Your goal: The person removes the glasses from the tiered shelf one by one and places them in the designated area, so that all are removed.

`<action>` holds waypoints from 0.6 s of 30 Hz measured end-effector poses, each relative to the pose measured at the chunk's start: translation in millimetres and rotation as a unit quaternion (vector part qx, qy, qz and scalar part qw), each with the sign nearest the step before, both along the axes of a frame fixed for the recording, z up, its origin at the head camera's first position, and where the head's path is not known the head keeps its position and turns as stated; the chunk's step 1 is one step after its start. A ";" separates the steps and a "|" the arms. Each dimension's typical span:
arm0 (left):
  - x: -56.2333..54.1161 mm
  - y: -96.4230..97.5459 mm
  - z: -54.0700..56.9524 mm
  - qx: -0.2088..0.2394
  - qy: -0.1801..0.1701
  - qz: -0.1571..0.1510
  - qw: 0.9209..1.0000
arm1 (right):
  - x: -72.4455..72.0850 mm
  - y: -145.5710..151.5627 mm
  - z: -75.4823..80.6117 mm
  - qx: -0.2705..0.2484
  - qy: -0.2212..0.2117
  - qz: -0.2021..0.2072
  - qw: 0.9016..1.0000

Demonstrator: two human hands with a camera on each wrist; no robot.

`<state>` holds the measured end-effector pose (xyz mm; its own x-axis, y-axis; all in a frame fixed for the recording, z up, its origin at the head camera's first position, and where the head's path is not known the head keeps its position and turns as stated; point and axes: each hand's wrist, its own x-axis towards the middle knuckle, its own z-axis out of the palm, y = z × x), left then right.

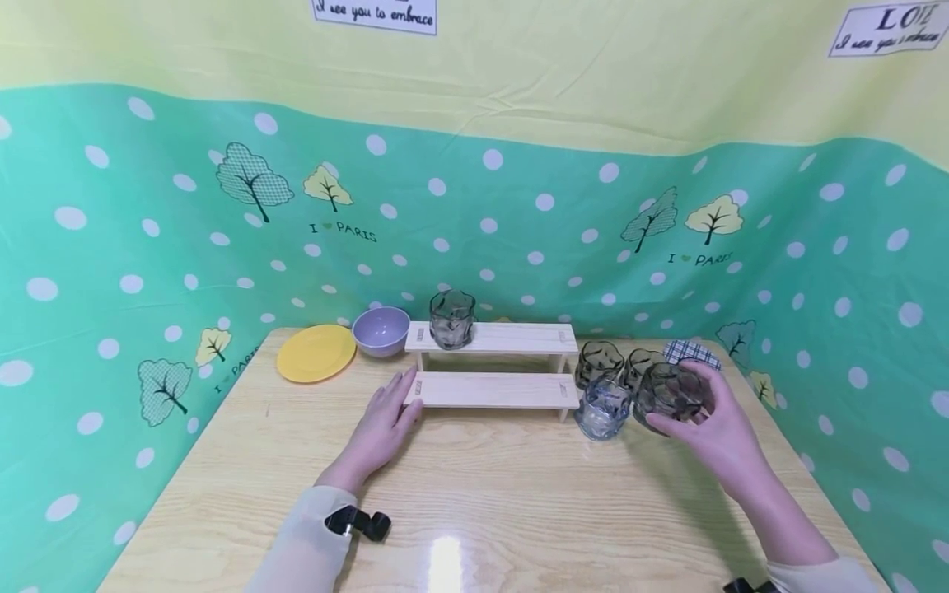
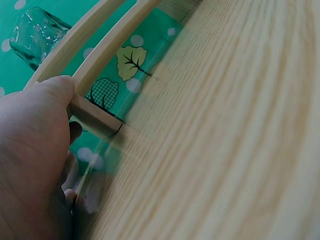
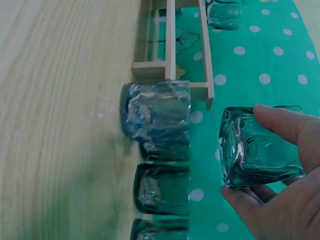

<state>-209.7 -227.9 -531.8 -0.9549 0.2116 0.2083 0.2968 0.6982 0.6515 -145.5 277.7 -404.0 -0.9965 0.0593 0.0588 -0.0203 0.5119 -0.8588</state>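
My right hand (image 1: pixel 722 420) grips a dark tinted glass (image 3: pixel 262 147) between thumb and fingers, tilted and raised off the table. At the left end of a two-tier wooden rack (image 1: pixel 493 390), my left hand (image 1: pixel 381 424) holds the lower shelf's corner, thumb at the front and fingers along the side. One dark glass (image 1: pixel 451 321) stands at the left of the upper shelf. Right of the rack are a clear bluish glass (image 1: pixel 604 409) and more dark glasses (image 3: pixel 162 190), grouped closely; the held glass partly hides them in the head view.
A yellow plate (image 1: pixel 316 352) and a purple bowl (image 1: pixel 381 331) sit at the back left of the wooden table (image 1: pixel 489 511). Behind the glasses, at the back right, lies a blue plaid piece (image 1: pixel 693 354). Polka-dot cloth (image 1: pixel 482 222) surrounds the table's back and sides.
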 end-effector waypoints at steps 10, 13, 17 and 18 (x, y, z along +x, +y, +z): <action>-0.7 -0.1 0.1 -0.002 0.016 -0.003 1.000 | -4.8 13.4 -19.8 0.055 -0.051 -0.024 0.997; -1.1 -0.1 -0.7 -0.003 0.020 -0.003 1.000 | -8.9 15.6 -26.5 0.050 -0.061 -0.028 0.997; -0.7 -0.1 -0.8 0.000 0.021 -0.002 1.000 | -15.2 18.0 -36.1 0.051 -0.073 -0.031 0.996; -0.5 -0.1 -0.6 0.000 0.020 -0.002 1.000 | -16.7 18.4 -38.8 0.052 -0.073 -0.030 0.996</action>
<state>-210.2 -227.9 -532.3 -0.9448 0.2159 0.2466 0.3260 0.6967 0.6390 -162.2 296.1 -442.8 -0.9897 0.1204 -0.0775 0.1344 0.5949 -0.7925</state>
